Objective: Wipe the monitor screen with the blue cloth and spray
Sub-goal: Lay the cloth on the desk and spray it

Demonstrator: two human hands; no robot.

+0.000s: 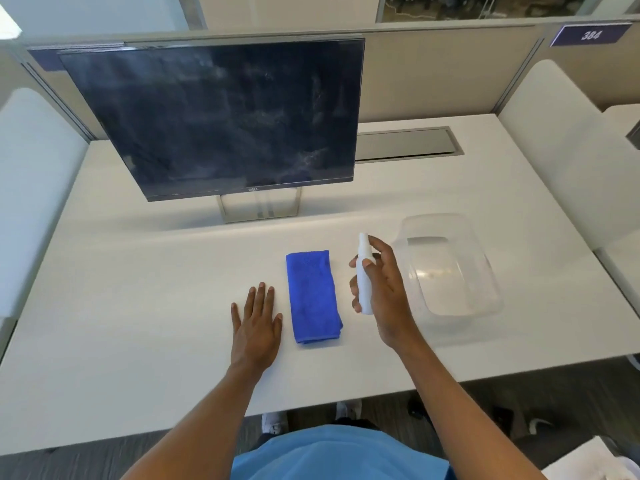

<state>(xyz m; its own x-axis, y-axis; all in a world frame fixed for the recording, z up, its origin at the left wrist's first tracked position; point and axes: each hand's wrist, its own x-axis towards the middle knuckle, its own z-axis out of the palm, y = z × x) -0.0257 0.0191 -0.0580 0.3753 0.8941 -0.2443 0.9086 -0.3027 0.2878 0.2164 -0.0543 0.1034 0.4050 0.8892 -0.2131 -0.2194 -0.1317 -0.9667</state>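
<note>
A dark monitor point(221, 116) with a smeared, dusty screen stands on its stand at the back left of the white desk point(138, 289). In front of it a folded blue cloth point(313, 296) lies flat on the desk. My right hand point(384, 289) is wrapped around a small white spray bottle point(364, 271), held upright just right of the cloth, with a finger on top of the nozzle. Left of the cloth, my left hand point(258, 320) rests palm down on the desk, fingers spread, touching nothing else.
A clear plastic tub point(450, 268) sits on the desk right of the bottle. A metal cable hatch point(405, 143) is set into the desk behind the monitor. Partition walls close the back and sides. The desk's front edge runs near my body.
</note>
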